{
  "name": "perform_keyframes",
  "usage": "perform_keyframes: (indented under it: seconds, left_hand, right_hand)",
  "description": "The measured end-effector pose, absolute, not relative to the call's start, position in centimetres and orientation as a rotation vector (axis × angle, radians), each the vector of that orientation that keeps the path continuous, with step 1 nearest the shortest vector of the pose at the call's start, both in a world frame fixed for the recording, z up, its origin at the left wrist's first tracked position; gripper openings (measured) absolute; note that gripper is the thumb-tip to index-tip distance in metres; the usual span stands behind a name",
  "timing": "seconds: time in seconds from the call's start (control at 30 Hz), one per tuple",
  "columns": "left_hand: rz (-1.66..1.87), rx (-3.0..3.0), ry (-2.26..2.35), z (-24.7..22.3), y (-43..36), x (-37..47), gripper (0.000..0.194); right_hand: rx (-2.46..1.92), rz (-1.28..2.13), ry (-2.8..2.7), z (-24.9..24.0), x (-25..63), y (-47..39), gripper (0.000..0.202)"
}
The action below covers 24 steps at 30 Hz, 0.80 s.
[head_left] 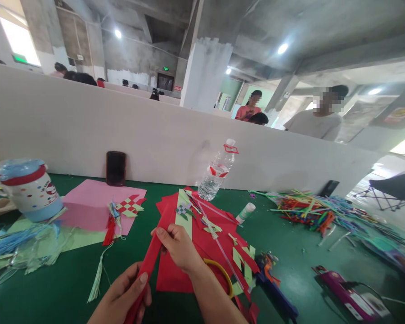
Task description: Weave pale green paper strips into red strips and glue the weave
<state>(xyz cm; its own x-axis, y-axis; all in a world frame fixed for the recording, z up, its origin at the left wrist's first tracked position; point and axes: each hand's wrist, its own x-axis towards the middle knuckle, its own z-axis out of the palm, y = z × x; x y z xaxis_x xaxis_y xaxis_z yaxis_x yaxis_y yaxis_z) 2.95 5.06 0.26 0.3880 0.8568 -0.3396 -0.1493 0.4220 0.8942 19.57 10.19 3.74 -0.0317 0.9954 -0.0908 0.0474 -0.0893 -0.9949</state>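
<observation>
A long strip of red paper (151, 256) is held slantwise over a green tabletop (286, 256), its lower part pinched by thumb and fingers of the left hand (126, 290), its upper part by those of the right hand (181, 248). Red sheets (172, 280) are spread beneath, near a glue stick (246, 213).

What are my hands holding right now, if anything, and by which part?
A long, narrow red paper strip: your left hand grips its nearer part, thumb on top, and your right hand pinches it farther up.
</observation>
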Motion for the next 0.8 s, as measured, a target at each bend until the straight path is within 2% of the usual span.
perform_keyframes:
  seconds: [0.4, 0.8]
  left_hand:
    - [0.706, 0.777, 0.902, -0.4, 4.8, 3.1, 0.057]
    - [0.515, 0.887, 0.842, -1.4, 4.8, 2.6, 0.059]
  right_hand:
    - [-1.247, 1.286, -1.187, 3.6, 19.7, 10.2, 0.06]
    - [-1.227, 1.116, -1.086, 4.6, 22.7, 11.0, 0.055]
